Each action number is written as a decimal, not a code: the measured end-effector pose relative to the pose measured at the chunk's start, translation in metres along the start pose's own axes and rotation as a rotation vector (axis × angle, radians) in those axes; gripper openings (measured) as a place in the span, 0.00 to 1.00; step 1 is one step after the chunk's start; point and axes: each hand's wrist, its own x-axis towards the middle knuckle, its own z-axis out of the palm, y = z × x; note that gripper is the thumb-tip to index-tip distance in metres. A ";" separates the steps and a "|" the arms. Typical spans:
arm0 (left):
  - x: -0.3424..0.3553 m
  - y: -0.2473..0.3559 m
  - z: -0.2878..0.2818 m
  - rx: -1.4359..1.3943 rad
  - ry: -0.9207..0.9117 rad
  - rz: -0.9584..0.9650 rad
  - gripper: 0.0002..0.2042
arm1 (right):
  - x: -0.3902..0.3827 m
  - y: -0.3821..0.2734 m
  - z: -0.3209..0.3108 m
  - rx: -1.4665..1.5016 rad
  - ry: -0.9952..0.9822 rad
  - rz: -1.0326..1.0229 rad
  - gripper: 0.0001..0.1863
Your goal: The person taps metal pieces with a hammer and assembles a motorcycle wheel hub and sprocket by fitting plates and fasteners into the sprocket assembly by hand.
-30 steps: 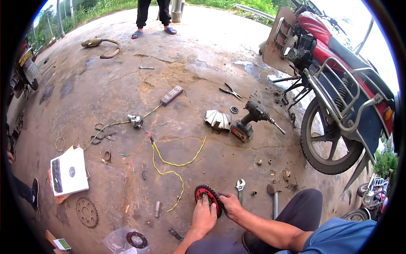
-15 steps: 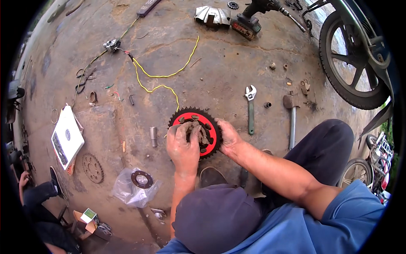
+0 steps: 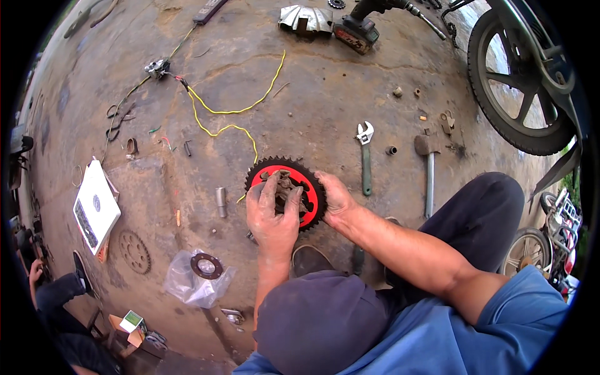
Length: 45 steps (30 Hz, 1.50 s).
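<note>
A black-toothed sprocket (image 3: pixel 254 177) with a red face is held up between my two hands, tilted a little. My right hand (image 3: pixel 338 199) grips its right rim, the thumb on the near face and the other fingers mostly hidden behind. In the sprocket's centre sits a dirty metal hub (image 3: pixel 286 185). Thumb and fingers of my left hand (image 3: pixel 273 215) are bent around this hub, partly covering it. Below and to the left, a dark ring plate (image 3: pixel 207 266) lies on a clear plastic bag (image 3: pixel 181 282). A metal socket (image 3: pixel 220 202) stands left of my left hand.
Right of my hands lie an adjustable wrench (image 3: pixel 366 159) and a hammer (image 3: pixel 429 169). A cordless drill (image 3: pixel 356 31) is at the back; a motorcycle wheel (image 3: pixel 478 81) stands far right. Yellow wire (image 3: pixel 234 112) crosses the floor. An old sprocket (image 3: pixel 134 250) and white box (image 3: pixel 97 206) lie left.
My left hand's thumb and fingers have spread wider around the hub, and the sprocket has turned slightly. The view has shifted a little. My right hand keeps its grip on the rim.
</note>
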 end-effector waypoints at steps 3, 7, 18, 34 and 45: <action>-0.003 -0.007 0.000 0.030 0.046 -0.013 0.14 | 0.003 0.005 0.000 -0.031 0.026 -0.028 0.15; -0.002 -0.010 -0.001 0.000 -0.036 0.102 0.16 | 0.007 0.009 -0.007 0.031 -0.014 0.000 0.15; 0.001 -0.012 -0.002 0.048 -0.013 0.111 0.12 | 0.003 0.004 -0.007 0.049 -0.018 0.021 0.18; -0.010 -0.019 0.011 0.024 0.065 0.108 0.12 | 0.010 0.012 -0.013 0.065 -0.007 0.040 0.17; -0.018 -0.027 0.015 0.076 0.077 0.082 0.14 | 0.007 0.011 -0.012 -0.033 0.057 0.021 0.19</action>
